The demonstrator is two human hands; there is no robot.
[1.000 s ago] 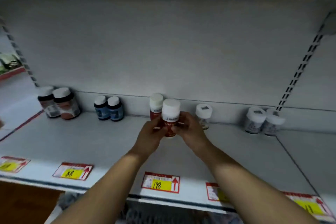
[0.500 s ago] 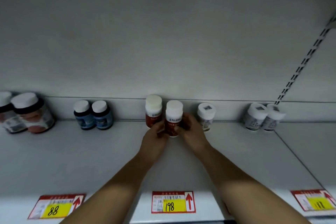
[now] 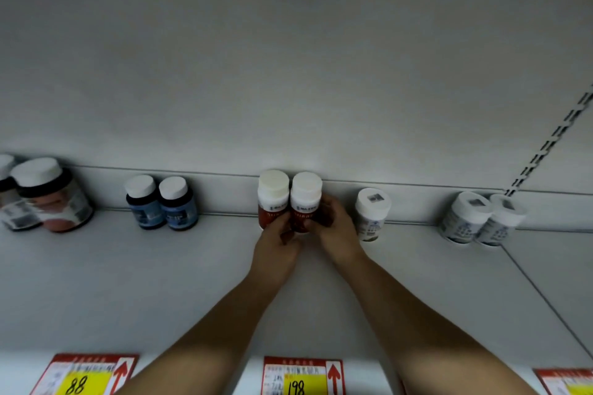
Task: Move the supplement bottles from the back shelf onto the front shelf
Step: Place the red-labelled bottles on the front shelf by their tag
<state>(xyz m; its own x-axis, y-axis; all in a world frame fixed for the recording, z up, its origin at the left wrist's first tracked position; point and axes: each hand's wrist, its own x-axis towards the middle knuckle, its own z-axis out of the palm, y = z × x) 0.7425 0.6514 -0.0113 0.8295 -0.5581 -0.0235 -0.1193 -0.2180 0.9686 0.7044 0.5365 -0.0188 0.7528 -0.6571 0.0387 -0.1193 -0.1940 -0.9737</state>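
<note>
A red supplement bottle with a white cap [image 3: 305,199] stands at the back of the grey shelf [image 3: 154,285], close against the rear wall. My left hand [image 3: 276,250] and my right hand [image 3: 337,231] grip its lower body from either side. A second, matching red bottle [image 3: 272,196] stands right beside it on the left, touching or nearly touching it. My fingers hide the lower labels of both.
Along the back wall stand two blue bottles [image 3: 162,204], brown jars [image 3: 51,199] at far left, one white bottle [image 3: 372,213] just right of my hand, and two more white bottles [image 3: 481,218]. Price tags reading 88 [image 3: 83,377] and 198 [image 3: 301,377] mark the front edge.
Both hands have carried the red bottle away from me to the rear wall, setting it beside the other red bottle. The view has shifted closer to the shelf.
</note>
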